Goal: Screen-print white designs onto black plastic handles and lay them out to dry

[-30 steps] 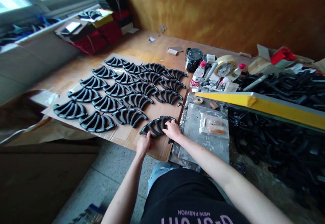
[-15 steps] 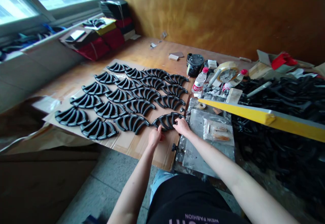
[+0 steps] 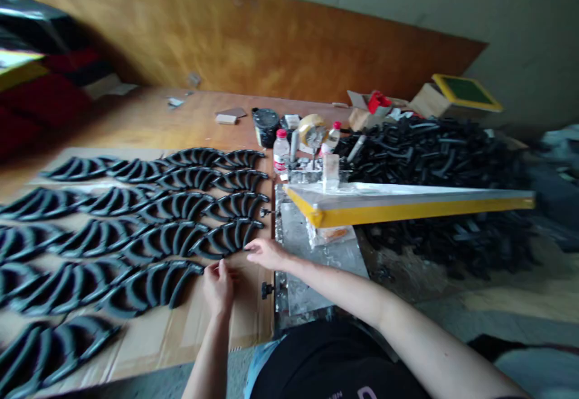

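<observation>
Fan of curved black pieces (image 3: 231,237) lying near right edge of cardboard sheet (image 3: 248,308). Left hand (image 3: 218,289) hanging half-curled just in front of fan; right hand (image 3: 268,255) pointing partly spread fingers at fan's right tip. Cannot tell whether either is gripping it.

The one camera, worn on the person's head, looks forward and down over the shirt (image 3: 325,360) at the nearby left hand (image 3: 218,288) and right hand (image 3: 269,255). Farther off, it faces the table (image 3: 154,112) and upright wooden board (image 3: 280,46).
</observation>
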### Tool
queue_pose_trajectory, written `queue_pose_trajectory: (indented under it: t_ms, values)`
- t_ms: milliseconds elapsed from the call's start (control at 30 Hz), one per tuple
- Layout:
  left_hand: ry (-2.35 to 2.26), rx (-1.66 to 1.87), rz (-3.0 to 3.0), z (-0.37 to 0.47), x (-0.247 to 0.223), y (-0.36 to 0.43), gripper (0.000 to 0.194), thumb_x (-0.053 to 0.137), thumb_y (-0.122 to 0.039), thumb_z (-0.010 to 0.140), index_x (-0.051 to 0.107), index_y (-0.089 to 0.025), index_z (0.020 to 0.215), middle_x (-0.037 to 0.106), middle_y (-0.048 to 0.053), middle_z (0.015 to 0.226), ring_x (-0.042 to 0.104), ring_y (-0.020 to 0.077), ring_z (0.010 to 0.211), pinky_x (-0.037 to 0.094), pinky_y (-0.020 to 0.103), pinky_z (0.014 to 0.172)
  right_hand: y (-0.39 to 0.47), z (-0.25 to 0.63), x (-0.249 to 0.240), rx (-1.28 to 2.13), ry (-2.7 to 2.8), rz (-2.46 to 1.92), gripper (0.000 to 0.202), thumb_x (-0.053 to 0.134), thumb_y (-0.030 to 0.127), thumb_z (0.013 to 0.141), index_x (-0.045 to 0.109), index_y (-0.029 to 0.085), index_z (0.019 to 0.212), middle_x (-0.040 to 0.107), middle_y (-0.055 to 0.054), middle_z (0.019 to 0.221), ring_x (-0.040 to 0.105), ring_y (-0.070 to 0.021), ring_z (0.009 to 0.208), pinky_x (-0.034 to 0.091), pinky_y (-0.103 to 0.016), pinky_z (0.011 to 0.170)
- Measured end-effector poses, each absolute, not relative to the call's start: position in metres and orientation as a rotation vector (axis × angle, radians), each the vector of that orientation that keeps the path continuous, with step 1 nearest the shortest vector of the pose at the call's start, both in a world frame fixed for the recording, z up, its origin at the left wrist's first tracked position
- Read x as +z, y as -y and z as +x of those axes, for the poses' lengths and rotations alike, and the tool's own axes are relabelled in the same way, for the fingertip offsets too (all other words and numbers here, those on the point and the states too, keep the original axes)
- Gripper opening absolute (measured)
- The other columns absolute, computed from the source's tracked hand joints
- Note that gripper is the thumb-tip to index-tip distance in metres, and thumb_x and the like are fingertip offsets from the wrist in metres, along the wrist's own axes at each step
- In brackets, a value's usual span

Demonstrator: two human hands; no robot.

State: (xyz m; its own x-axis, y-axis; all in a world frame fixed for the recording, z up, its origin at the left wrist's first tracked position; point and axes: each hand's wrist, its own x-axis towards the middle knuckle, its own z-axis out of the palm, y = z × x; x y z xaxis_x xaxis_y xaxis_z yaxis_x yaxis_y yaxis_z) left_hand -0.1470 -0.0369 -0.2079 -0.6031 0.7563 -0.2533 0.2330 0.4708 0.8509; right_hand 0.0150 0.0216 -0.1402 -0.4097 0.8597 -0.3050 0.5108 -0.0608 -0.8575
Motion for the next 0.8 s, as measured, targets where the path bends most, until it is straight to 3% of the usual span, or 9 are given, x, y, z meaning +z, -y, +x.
queue_pose_trajectory:
  t_ms: [167,367,500,600,700,800]
  values:
    - [-2.083,0.995,0.861,-0.161,-0.232,0.033,0.033,0.054,-0.050,0.081,0.059,-0.018,0.091,0.062,-0.001,0.061,0.062,0.0229,0.054,0.053,0.037,0.056,0.010,0.091,-0.110,1.398,1.868,-1.345,0.020,0.066,0.025,0.087,0.075,0.023,0.105,0.077,0.001,0.095,0.071,-0.0158,0.089,0.051,-0.023,0.078]
    - [-2.034,0.980,0.891,-0.163,-0.236,0.035,0.031,0.057,-0.047,0.076,0.061,-0.018,0.085,0.063,0.000,0.061,0.062,0.0241,0.056,0.053,0.040,0.058,-0.009,0.256,-0.096,0.705,1.693,-1.798,0.026,0.053,0.016,0.091,0.075,0.020,0.104,0.075,-0.003,0.107,0.068,-0.0179,0.102,0.049,-0.028,0.093]
    - [-1.990,0.944,0.843,-0.152,-0.222,0.035,0.027,0.057,-0.042,0.074,0.060,-0.018,0.084,0.061,0.001,0.060,0.062,0.0233,0.055,0.051,0.036,0.055,-0.052,0.339,-0.094,0.276,1.641,-2.144,0.035,0.045,0.010,0.092,0.070,0.016,0.116,0.067,-0.009,0.123,0.055,-0.0210,0.122,0.037,-0.034,0.109]
    - [-2.015,0.914,0.815,-0.144,-0.216,0.035,0.027,0.058,-0.040,0.071,0.060,-0.017,0.085,0.061,0.002,0.061,0.061,0.0222,0.056,0.048,0.033,0.055,-0.079,0.361,-0.099,0.316,1.783,-2.187,0.034,0.055,0.019,0.091,0.066,0.016,0.123,0.062,-0.009,0.132,0.047,-0.0228,0.130,0.033,-0.036,0.113]
    - [-2.032,0.921,0.791,-0.142,-0.216,0.036,0.029,0.058,-0.042,0.067,0.061,-0.017,0.083,0.062,0.003,0.061,0.062,0.0239,0.058,0.048,0.034,0.055,-0.088,0.364,-0.111,0.404,1.901,-2.159,0.052,0.072,0.032,0.083,0.059,0.021,0.132,0.061,-0.008,0.136,0.043,-0.0252,0.135,0.029,-0.041,0.116]
    - [-2.073,0.909,0.856,-0.146,-0.219,0.041,0.030,0.058,-0.046,0.066,0.061,-0.019,0.079,0.061,0.003,0.059,0.061,0.0265,0.058,0.049,0.037,0.054,-0.082,0.368,-0.121,0.374,1.956,-2.173,0.060,0.075,0.033,0.081,0.054,0.025,0.136,0.063,-0.008,0.134,0.039,-0.0256,0.139,0.021,-0.049,0.118]
